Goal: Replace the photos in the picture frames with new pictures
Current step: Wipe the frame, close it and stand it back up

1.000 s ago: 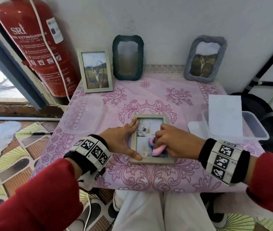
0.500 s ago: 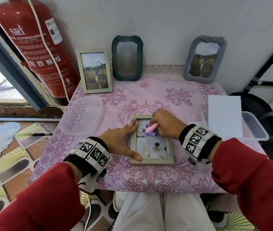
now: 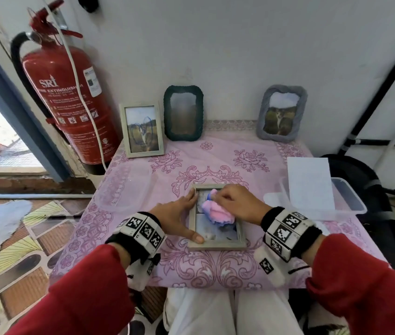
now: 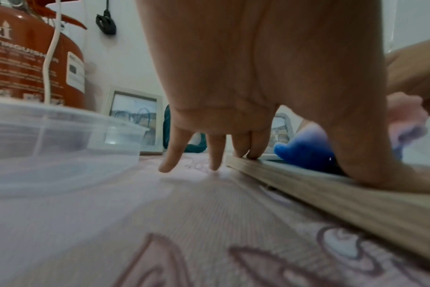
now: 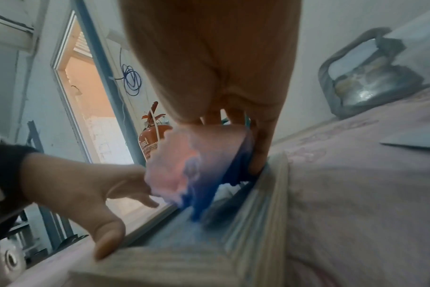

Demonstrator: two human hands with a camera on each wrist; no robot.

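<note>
A pale wooden picture frame (image 3: 215, 244) lies flat on the pink tablecloth (image 3: 215, 269), a photo behind its glass. My left hand (image 3: 177, 216) presses its left rail with straight fingers (image 4: 248, 147) and thumb (image 3: 197, 239), holding it still. My right hand (image 3: 235, 204) grips a pink and blue cloth (image 3: 217, 212) bunched on the glass near the frame's top. In the right wrist view the cloth (image 5: 192, 165) hangs under my fingers onto the frame (image 5: 233, 233). Against the wall stand a wooden frame (image 3: 142, 129), a dark green frame (image 3: 183, 113) and a grey frame (image 3: 281, 113).
A clear plastic tub (image 3: 122, 187) sits on the table's left side. At the right, a white sheet (image 3: 310, 184) lies over a second clear tub (image 3: 351, 201). A red fire extinguisher (image 3: 68, 102) stands off the table's left corner.
My right hand swept the cloth up the glass from the lower part to the top, then slightly back down. The left hand stayed pressed on the frame. The head view tilted upward.
</note>
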